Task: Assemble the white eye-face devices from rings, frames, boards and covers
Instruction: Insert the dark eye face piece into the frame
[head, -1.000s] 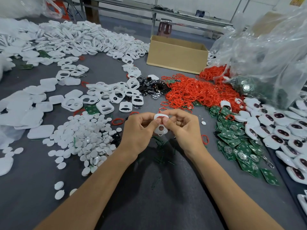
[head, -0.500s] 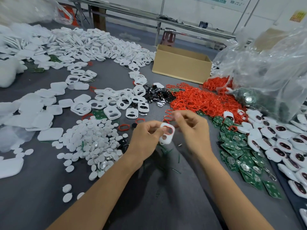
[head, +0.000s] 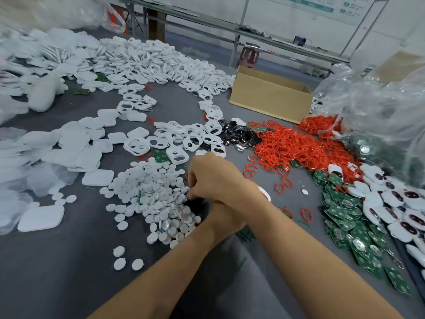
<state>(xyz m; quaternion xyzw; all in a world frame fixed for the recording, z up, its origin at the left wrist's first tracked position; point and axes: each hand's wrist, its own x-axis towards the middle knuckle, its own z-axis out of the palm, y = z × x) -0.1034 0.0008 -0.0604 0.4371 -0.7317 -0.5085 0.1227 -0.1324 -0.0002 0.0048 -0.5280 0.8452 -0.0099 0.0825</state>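
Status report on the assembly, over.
Right hand curled at white disc pile, grip unclear. Left hand mostly under right wrist. Ringed frame peeks beside it.

Forearms crossed, right over left. Right hand (head: 213, 178) knuckles up, fingers curled downward. Left hand (head: 226, 221) mostly hidden beneath right wrist; grip unreadable.

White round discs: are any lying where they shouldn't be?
Yes. Three white discs lie alone near the front of the table, apart from the disc pile. Some red rings also lie outside their heap.
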